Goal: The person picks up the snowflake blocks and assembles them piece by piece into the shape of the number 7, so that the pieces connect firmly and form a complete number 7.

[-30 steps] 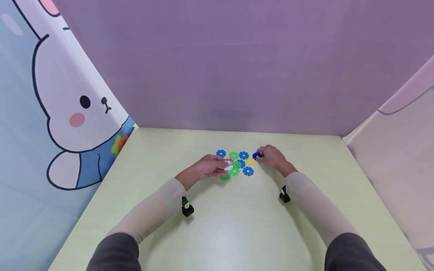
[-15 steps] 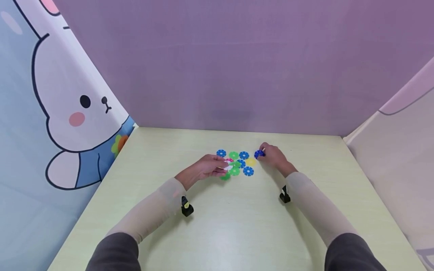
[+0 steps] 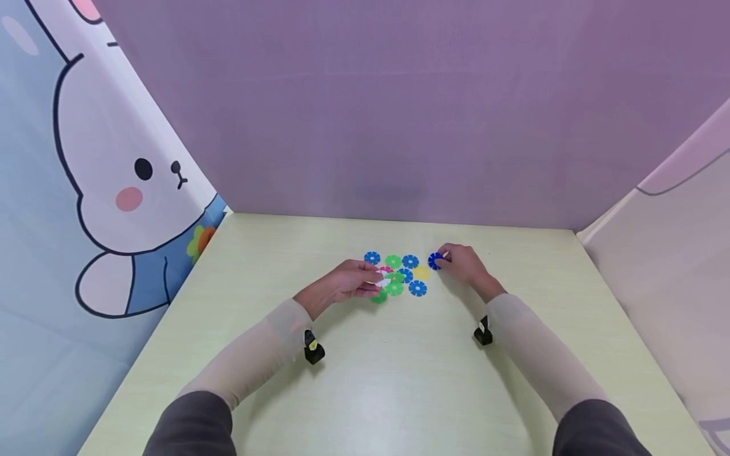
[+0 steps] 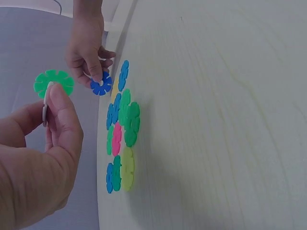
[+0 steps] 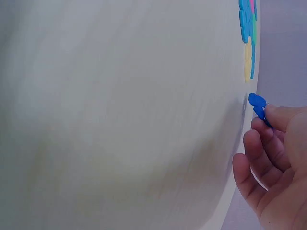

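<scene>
My left hand [image 3: 349, 279] pinches a white notched plastic disc [image 4: 45, 109] between thumb and fingers. A green notched disc [image 4: 53, 82] stands crosswise at the white one's upper edge, joined to it and raised off the table. Across from it, my right hand [image 3: 464, 265] grips a dark blue notched disc [image 3: 435, 261] by its edge with thumb and fingertips. In the right wrist view this blue disc [image 5: 258, 101] is tilted, with the other fingers loosely curled beneath. Part of the white disc is hidden by the left fingers.
Several flat notched discs lie between the hands, including a yellow disc [image 3: 421, 272], a blue disc [image 3: 417, 288] and a pink disc [image 4: 116, 139]. The pale wooden table [image 3: 388, 380] meets a purple cloth wall [image 3: 393, 126] behind them.
The dark blue disc has shifted slightly and turned its face more toward the head view in the right hand. The right forearm has moved a little to the right; the left hand stays put.
</scene>
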`<state>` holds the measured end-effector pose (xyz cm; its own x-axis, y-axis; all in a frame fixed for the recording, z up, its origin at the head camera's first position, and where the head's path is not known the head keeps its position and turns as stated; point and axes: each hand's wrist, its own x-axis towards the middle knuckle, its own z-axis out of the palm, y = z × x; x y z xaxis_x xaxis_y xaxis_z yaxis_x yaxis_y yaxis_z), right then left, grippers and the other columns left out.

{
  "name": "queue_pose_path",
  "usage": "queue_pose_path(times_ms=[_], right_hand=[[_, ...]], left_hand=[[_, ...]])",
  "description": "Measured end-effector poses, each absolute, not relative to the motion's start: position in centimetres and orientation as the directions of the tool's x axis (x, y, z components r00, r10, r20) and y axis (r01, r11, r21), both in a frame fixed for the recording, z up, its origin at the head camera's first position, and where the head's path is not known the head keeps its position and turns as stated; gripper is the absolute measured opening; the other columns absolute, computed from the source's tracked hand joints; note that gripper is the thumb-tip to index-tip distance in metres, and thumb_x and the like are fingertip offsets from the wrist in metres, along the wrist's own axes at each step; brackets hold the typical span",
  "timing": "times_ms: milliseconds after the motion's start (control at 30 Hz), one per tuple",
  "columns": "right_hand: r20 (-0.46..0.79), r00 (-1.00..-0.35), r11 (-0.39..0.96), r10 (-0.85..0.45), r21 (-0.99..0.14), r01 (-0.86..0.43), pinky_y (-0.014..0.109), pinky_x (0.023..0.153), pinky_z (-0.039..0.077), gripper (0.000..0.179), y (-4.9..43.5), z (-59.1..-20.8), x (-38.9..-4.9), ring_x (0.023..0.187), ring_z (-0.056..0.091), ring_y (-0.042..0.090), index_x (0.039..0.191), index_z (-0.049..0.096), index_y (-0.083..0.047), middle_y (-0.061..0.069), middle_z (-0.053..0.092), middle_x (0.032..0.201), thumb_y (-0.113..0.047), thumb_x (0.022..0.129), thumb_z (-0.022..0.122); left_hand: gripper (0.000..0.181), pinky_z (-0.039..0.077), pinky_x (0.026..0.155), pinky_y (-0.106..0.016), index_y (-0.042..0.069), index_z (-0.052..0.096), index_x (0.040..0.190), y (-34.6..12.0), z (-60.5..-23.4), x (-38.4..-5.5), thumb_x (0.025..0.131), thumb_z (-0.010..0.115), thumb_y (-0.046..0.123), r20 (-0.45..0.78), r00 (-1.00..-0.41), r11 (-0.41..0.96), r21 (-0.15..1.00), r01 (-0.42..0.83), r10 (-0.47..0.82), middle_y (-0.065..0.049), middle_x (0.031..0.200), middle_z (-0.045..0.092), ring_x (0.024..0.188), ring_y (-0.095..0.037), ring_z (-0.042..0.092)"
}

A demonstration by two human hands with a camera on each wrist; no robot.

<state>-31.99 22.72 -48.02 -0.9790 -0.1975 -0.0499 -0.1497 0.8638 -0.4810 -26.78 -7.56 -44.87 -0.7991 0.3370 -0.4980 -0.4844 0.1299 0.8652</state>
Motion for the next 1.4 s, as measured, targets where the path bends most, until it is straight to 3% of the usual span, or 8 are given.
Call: queue_pose_path(times_ms=[233,367,600,800,933,1200,1400], right_hand=[[-0.05,-0.978,0.833,-0.201,-0.534,-0.144,0.031,0.074,0.056,0.033,22.9,-47.9,-31.4,0.092,0.067,0.026,0.126,0.066,-0.005,0.016,0.072,0.108,-0.027,0.101,0.064],[-0.052,-0.975,0.8,-0.214,-0.582,-0.145,0.027,0.068,0.053,0.033,22.9,-47.7,-30.8,0.085,0.067,0.022,0.125,0.067,-0.005,0.014,0.073,0.103,-0.027,0.101,0.064],[-0.066,-0.961,0.707,-0.268,-0.691,-0.149,0.029,0.067,0.055,0.03,22.4,-46.9,-29.3,0.078,0.069,0.02,0.125,0.067,-0.006,0.011,0.075,0.096,-0.024,0.101,0.065],[-0.086,-0.951,0.598,-0.298,-0.793,-0.115,0.031,0.068,0.06,0.027,21.9,-46.5,-28.1,0.081,0.07,0.027,0.123,0.067,-0.006,0.019,0.075,0.097,-0.02,0.101,0.065],[-0.113,-0.946,0.529,-0.304,-0.846,-0.069,0.032,0.071,0.061,0.026,21.5,-46.4,-27.5,0.084,0.069,0.03,0.124,0.066,-0.005,0.025,0.072,0.1,-0.019,0.102,0.063],[-0.14,-0.941,0.468,-0.309,-0.883,-0.022,0.029,0.069,0.06,0.026,20.2,-45.9,-26.3,0.076,0.066,0.023,0.124,0.066,-0.003,0.028,0.069,0.097,-0.017,0.102,0.063],[-0.173,-0.933,0.441,-0.314,-0.897,0.018,0.029,0.069,0.061,0.025,19.6,-45.9,-26.0,0.077,0.066,0.026,0.124,0.066,-0.004,0.026,0.069,0.094,-0.016,0.101,0.063]], left_hand=[[0.034,0.063,0.073,-0.025,0.002,0.059,0.129,-7.6,-44.8,-26.8,0.098,0.069,0.012,-0.502,-0.796,0.128,0.863,-0.489,0.338,-0.009,0.101,0.068,0.102,-0.029,0.073],[0.034,0.063,0.072,-0.025,0.002,0.059,0.129,-7.5,-44.9,-26.9,0.098,0.069,0.013,-0.501,-0.797,0.134,0.864,-0.486,0.339,-0.009,0.101,0.068,0.095,-0.025,0.073],[0.034,0.063,0.073,-0.025,0.002,0.059,0.129,-7.4,-44.9,-26.8,0.098,0.069,0.013,-0.499,-0.798,0.134,0.865,-0.484,0.338,-0.01,0.103,0.068,0.093,-0.024,0.073],[0.034,0.063,0.073,-0.025,0.003,0.059,0.128,-7.4,-44.9,-26.8,0.098,0.069,0.014,-0.499,-0.799,0.139,0.865,-0.481,0.335,-0.01,0.103,0.068,0.101,-0.028,0.072],[0.034,0.063,0.073,-0.025,0.003,0.059,0.128,-7.3,-44.9,-26.9,0.097,0.07,0.013,-0.504,-0.796,0.138,0.862,-0.488,0.335,-0.009,0.102,0.067,0.094,-0.025,0.073],[0.034,0.062,0.071,-0.025,0.004,0.057,0.128,-7.3,-45.1,-26.9,0.097,0.07,0.012,-0.503,-0.797,0.129,0.862,-0.49,0.335,-0.009,0.1,0.067,0.094,-0.025,0.072],[0.033,0.062,0.07,-0.025,0.005,0.058,0.127,-7.4,-45.3,-26.9,0.097,0.07,0.011,-0.5,-0.798,0.121,0.863,-0.49,0.338,-0.008,0.097,0.067,0.09,-0.023,0.072]])
